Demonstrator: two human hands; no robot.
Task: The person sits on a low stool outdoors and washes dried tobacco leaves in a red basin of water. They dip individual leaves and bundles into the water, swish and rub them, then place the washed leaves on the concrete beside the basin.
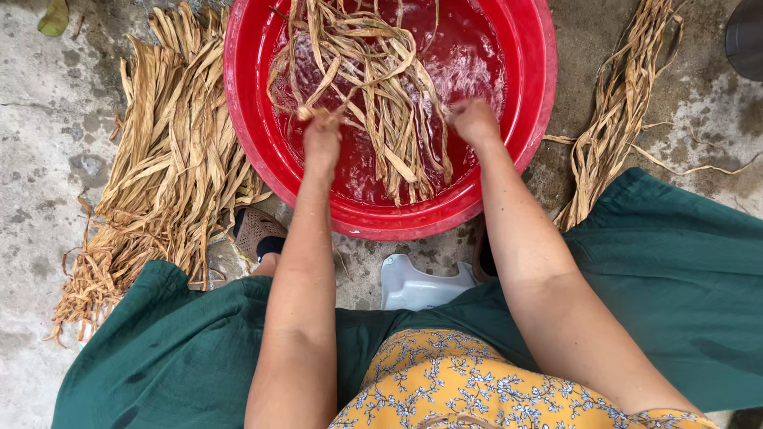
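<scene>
We had both hands down in the wide round red plastic basin [246,119] of water, our left hand [322,137] closed around a pinch of the long tan dried leaf strips [381,95] so they stayed under to soak, and our right hand [474,121] curled on the same wet tangle, its grip too blurred to tell. The dry bundle of tan strips [167,159] lay spread on the concrete at the left, within easy reach, and a thinner bunch of strips [620,111] lay at the right

Round red plastic basin [524,119]: far rim cut off by top edge. Left hand [322,137] and right hand [474,121] blurred; fingers seemingly buried among wet tan dried-leaf strips [381,87].
</scene>
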